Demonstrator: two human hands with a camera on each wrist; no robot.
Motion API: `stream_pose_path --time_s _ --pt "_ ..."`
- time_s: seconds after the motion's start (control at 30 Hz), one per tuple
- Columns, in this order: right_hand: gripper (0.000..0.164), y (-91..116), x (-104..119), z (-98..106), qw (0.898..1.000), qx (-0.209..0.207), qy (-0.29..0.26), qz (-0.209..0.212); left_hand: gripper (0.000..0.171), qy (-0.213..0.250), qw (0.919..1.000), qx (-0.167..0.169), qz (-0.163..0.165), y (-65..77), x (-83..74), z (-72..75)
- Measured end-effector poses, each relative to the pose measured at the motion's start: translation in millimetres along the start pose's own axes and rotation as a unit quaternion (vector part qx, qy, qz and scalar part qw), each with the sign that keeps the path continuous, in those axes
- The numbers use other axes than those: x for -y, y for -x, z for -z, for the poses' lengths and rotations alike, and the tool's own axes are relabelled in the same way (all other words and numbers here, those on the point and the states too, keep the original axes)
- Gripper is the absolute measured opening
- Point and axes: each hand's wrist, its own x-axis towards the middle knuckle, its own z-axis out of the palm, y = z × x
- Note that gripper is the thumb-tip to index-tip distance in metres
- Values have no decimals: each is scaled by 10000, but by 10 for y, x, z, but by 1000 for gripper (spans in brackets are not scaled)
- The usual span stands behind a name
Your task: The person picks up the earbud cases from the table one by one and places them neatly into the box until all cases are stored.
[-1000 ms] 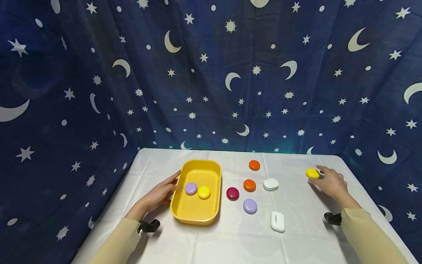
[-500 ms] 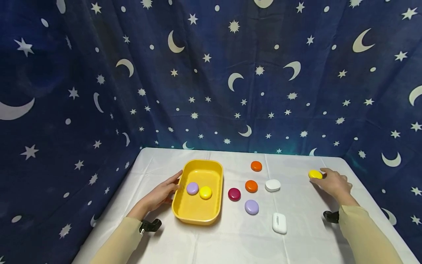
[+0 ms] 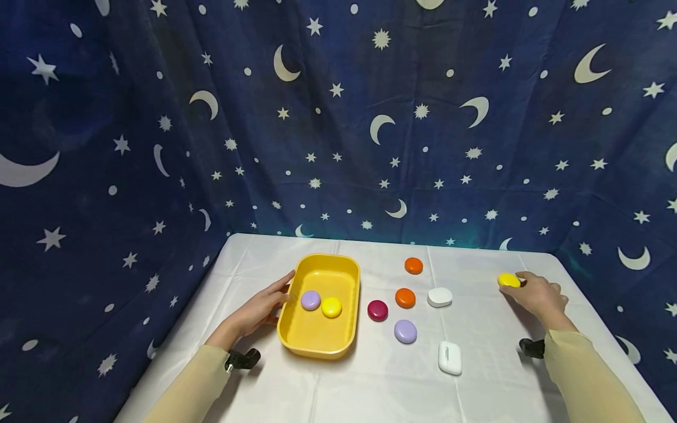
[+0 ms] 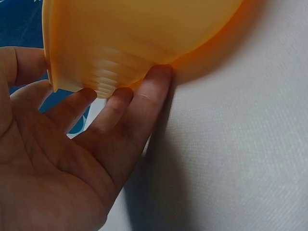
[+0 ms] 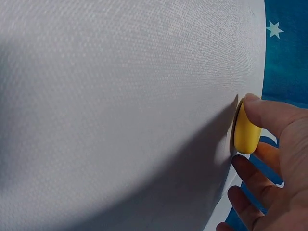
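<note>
Far right of the table [image 3: 328, 399]: a yellow disc [image 3: 509, 280], held low at the white cloth [image 3: 486, 388] by your right hand [image 3: 542, 299]; whether it touches the cloth cannot be told.
Right hand: your thumb and a finger pinch the disc, parted only by its width; your lower fingers lie off it, loosely bent. An edge hold probably suits so smooth and rounded a piece.
Left hand [image 3: 259, 314]: your fingers, loosely spread and clasping nothing, rest against the outer wall of the yellow tray [image 3: 318, 348], likely to steady it.
Tray: left of centre on the cloth; within lie a lilac disc [image 3: 310, 300] and a second yellow disc [image 3: 331, 307], side by side, presumably kept in by the raised walls.
Right of the tray: a dark red disc [image 3: 378, 310], a second lilac disc [image 3: 405, 331], a near orange disc [image 3: 405, 298] and a far orange disc [image 3: 414, 265], set apart, which should give your fingers room round each.
Farther right: a rounded white case [image 3: 439, 297] and, nearer you, a slotted white case [image 3: 450, 358].
Surface: pale cloth, lightly creased, over the whole tabletop.
Room: dark blue curtains [image 3: 338, 129] patterned with moons and stars, behind and at both sides.
</note>
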Motion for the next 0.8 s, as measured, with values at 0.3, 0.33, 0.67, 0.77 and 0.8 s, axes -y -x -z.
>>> stream_pose_path --time_s 0.3,0.33,0.67,0.77,0.8 --pt "68 -15 8 7 10000 17 -15 70 66 -91 10000 25 -13 -11 1 9" --pt "68 -16 10 7 10000 13 -14 64 66 -96 9999 30 -9 -9 -3 9" --pt "65 -22 20 0 9999 -41 50 148 65 -72 9999 -46 60 -2 -17 1" --pt "65 -12 25 -10 9998 -88 47 176 65 -92 9999 -41 41 -3 -16 4" --pt "66 -5 31 -12 9997 -113 47 190 65 -108 9999 -36 38 -3 -16 6"
